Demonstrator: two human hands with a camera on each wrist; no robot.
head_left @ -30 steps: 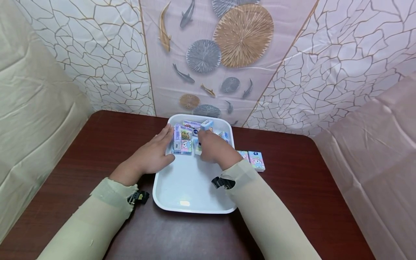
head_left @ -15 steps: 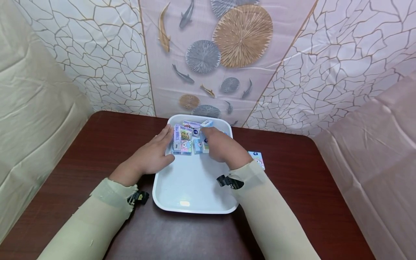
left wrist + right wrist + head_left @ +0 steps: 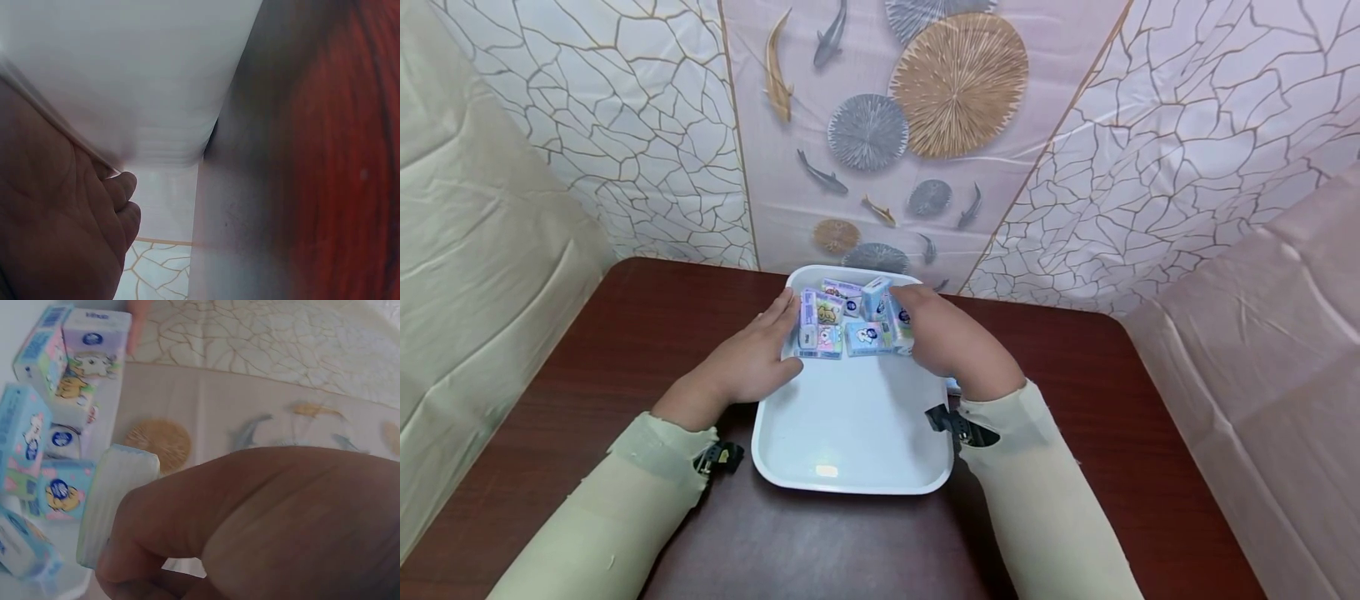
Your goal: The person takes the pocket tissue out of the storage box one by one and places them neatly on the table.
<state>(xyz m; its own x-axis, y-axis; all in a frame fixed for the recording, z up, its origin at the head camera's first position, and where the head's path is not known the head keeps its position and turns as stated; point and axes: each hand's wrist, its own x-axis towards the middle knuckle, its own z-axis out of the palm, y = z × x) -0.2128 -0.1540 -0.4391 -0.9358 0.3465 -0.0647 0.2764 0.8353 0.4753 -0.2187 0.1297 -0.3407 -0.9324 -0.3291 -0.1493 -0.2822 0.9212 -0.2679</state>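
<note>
Crowding is the likeliest trouble. The small packets bunch between 11 and 1 o'clock in the white tray (image 3: 850,425), so the right hand (image 3: 951,342), at about 2 o'clock, could knock over the blue upright packet (image 3: 874,302) near 12 if its knuckles swing left. The held packet (image 3: 107,503) might also slip or skew, since its grip looks like a pinch by one end.

That right grip has its digits curled on the packet, near the tray's edge; the forearm comes in from 5 o'clock, wrist bent leftward. The left hand (image 3: 748,358) grasps nothing: at 9 to 10 o'clock it lies along the tray's side, fingers aimed toward 1, thumb toward 3. Should it ease off, the tray might slide on the bench (image 3: 587,350).
</note>
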